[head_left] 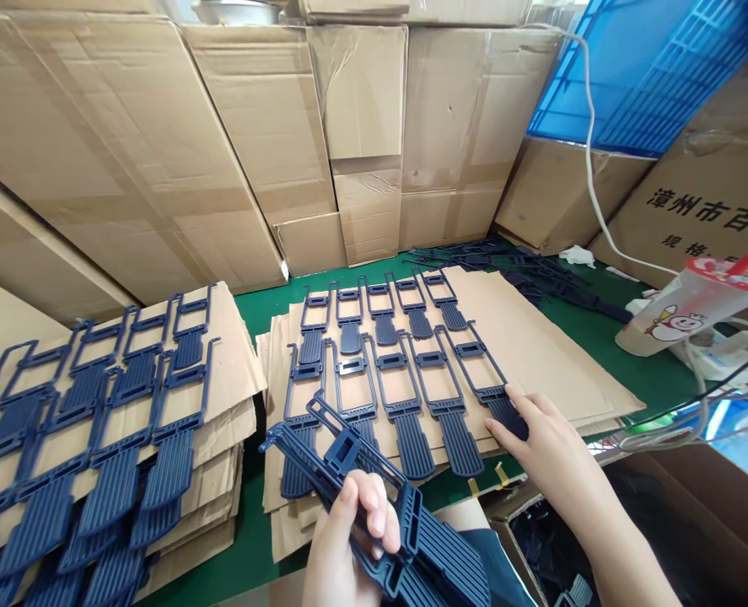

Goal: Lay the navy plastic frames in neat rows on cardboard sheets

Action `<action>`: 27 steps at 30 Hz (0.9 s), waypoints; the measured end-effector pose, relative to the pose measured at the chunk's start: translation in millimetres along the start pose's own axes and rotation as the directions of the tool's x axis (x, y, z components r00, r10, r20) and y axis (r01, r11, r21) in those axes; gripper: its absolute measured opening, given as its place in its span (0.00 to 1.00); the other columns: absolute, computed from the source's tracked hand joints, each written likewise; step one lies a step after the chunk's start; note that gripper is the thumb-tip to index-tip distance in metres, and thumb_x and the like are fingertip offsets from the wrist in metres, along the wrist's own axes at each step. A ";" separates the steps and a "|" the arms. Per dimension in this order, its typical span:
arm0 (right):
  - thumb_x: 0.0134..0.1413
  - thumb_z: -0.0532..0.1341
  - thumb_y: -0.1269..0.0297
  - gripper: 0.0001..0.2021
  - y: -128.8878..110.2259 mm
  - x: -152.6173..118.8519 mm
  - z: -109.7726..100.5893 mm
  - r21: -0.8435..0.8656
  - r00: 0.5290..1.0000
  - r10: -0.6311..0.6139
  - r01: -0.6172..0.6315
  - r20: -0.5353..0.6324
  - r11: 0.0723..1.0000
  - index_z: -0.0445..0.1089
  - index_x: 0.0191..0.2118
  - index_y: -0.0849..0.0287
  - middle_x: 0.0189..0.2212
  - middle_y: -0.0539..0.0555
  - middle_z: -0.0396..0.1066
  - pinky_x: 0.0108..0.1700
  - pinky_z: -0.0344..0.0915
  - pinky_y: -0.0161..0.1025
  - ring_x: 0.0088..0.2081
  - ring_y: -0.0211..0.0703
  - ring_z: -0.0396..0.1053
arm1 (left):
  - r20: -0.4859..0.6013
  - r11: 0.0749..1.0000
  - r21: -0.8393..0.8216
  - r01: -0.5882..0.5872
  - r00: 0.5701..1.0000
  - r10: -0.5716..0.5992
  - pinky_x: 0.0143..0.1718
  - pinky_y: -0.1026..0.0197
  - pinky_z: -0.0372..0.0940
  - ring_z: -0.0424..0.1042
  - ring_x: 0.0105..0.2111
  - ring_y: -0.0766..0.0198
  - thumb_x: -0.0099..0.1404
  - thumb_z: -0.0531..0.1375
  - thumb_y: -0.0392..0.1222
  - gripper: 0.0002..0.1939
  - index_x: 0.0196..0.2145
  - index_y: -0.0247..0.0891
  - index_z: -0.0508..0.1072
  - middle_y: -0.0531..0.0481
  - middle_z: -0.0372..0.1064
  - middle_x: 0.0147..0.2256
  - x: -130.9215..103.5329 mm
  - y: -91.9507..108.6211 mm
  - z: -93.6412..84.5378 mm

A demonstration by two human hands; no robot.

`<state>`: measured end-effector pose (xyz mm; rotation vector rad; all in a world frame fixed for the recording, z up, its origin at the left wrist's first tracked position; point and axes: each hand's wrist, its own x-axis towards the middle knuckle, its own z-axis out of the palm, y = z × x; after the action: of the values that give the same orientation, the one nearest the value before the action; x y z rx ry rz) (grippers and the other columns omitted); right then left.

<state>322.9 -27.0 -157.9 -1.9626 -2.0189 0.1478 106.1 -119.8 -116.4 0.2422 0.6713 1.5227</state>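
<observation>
My left hand, near the bottom middle, is closed around a bundle of navy plastic frames with ribbed paddle ends. These overlap, so I cannot count them. At the front right of the cardboard sheet, my right hand has its thumb and fingers on either side of the ribbed paddle of another navy plastic frame, which lies on the sheet. Similar frames lie side by side there in two rows, paddles toward me. The held bundle partly covers the front left ones.
To the left, stacked cardboard layers carry more frames. Loose dark parts lie at the back of the green table. A drink cup leans at right beside cables. Below stands an open box of dark parts. Cardboard boxes wall the back.
</observation>
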 end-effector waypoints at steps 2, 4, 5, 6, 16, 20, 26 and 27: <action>0.56 0.51 0.51 0.26 0.5 -0.4 0.3 0.013 1.000 -0.002 0.002 -0.008 1.000 0.60 0.56 0.62 0.41 0.58 0.65 0.40 0.64 0.41 0.44 0.49 0.65 | -0.004 1.000 0.002 -0.003 1.000 0.003 0.17 0.73 0.49 0.59 0.15 0.77 0.56 0.63 0.46 0.14 0.20 0.35 0.69 0.57 0.58 0.16 0.4 -0.4 -0.5; 0.56 0.51 0.51 0.27 0.7 -0.1 -0.2 0.019 1.000 0.000 0.000 -0.004 1.000 0.60 0.56 0.62 0.41 0.57 0.65 0.40 0.64 0.41 0.43 0.49 0.66 | 0.000 1.000 0.004 -0.003 1.000 0.003 0.17 0.72 0.49 0.58 0.15 0.77 0.56 0.63 0.46 0.14 0.20 0.34 0.68 0.57 0.57 0.16 0.6 -0.7 -0.8; 0.55 0.51 0.51 0.27 0.7 0.3 -0.7 0.019 1.000 -0.001 0.001 -0.001 1.000 0.60 0.56 0.62 0.40 0.57 0.65 0.39 0.64 0.41 0.43 0.49 0.66 | 0.001 1.000 0.005 -0.002 1.000 0.002 0.17 0.72 0.49 0.58 0.15 0.77 0.56 0.63 0.46 0.14 0.20 0.34 0.68 0.57 0.57 0.17 0.6 -0.8 -1.0; 0.55 0.51 0.51 0.27 0.6 0.9 -1.2 0.019 1.000 -0.003 0.003 0.001 1.000 0.60 0.56 0.62 0.40 0.57 0.65 0.39 0.64 0.41 0.43 0.49 0.66 | 0.001 1.000 0.006 -0.001 1.000 0.001 0.17 0.72 0.49 0.58 0.15 0.77 0.56 0.63 0.47 0.14 0.20 0.34 0.68 0.57 0.57 0.17 0.6 -1.0 -1.3; 0.56 0.49 0.48 0.28 -1.7 -0.7 -7.4 0.083 1.000 0.002 -0.002 0.001 0.997 0.60 0.56 0.60 0.40 0.58 0.66 0.40 0.63 0.43 0.42 0.50 0.66 | -0.002 1.000 0.001 -0.001 1.000 0.001 0.17 0.72 0.49 0.56 0.15 0.77 0.56 0.63 0.47 0.15 0.21 0.34 0.67 0.58 0.55 0.17 2.4 -2.4 -3.7; 0.57 0.46 0.48 0.28 -1.7 30.9 -31.6 0.116 0.998 0.004 0.003 -0.060 0.993 0.62 0.55 0.62 0.42 0.59 0.66 0.43 0.62 0.45 0.42 0.50 0.66 | -0.004 1.000 -0.008 0.012 1.000 -0.012 0.18 0.72 0.49 0.56 0.15 0.77 0.56 0.63 0.46 0.14 0.21 0.34 0.67 0.58 0.55 0.17 2.1 -0.3 -1.1; 0.56 0.52 0.63 0.19 -3.8 155.0 -38.2 0.381 0.993 0.027 -0.068 0.112 0.922 0.68 0.51 0.63 0.40 0.59 0.70 0.43 0.63 0.38 0.40 0.43 0.67 | 0.000 0.999 -0.022 0.031 1.000 -0.031 0.18 0.72 0.50 0.57 0.16 0.77 0.56 0.63 0.46 0.15 0.20 0.35 0.67 0.57 0.55 0.17 -1.5 2.7 0.8; 0.56 0.52 0.64 0.19 -5.5 173.9 -32.3 0.394 0.988 0.033 -0.090 0.148 0.915 0.67 0.51 0.65 0.38 0.59 0.70 0.38 0.64 0.36 0.36 0.41 0.68 | -0.004 0.999 -0.026 0.032 0.999 -0.032 0.18 0.72 0.50 0.57 0.16 0.76 0.55 0.63 0.46 0.15 0.20 0.35 0.67 0.57 0.55 0.17 -2.0 2.8 0.2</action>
<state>326.5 139.8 -98.8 -1.7913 -1.8244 0.6754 104.1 -121.5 -114.2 0.2076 0.6559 1.5010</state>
